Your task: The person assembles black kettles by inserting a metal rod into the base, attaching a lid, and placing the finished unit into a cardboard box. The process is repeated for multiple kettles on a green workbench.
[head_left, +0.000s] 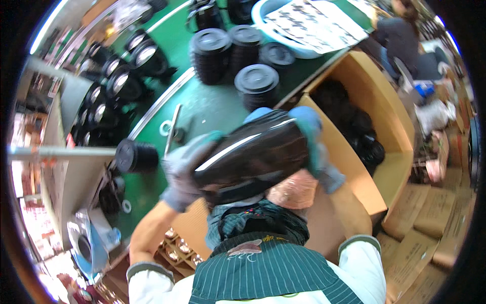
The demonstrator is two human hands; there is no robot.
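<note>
A long black bundle point(253, 154), shiny as if wrapped in clear film, is held up between both gloved hands in front of the person's chest. Its long axis runs slantwise, from low near the left hand point(183, 175) to higher near the right hand point(315, 147), so it tilts upward to the right. The picture is blurred here, so what is inside the bundle cannot be made out. The left hand, in a grey glove, is closed around the lower end, with its fingers wrapped over the near side. The right hand, in a blue and grey glove, clasps the upper end, its fingers curled over the top edge. Just beyond the right hand stands an open cardboard box point(377, 109) with dark round things lying in it. Beyond both hands, on the green table point(212, 109), stand several stacks of black lids point(255, 83). One short stack of lids point(135, 156) lies on its side, close beside the left hand. Farther out past the stacks sits a pale blue basin point(283, 38) covered by a printed sheet point(314, 23). Flattened cardboard point(430, 223) lies well off to the right of the right hand.
</note>
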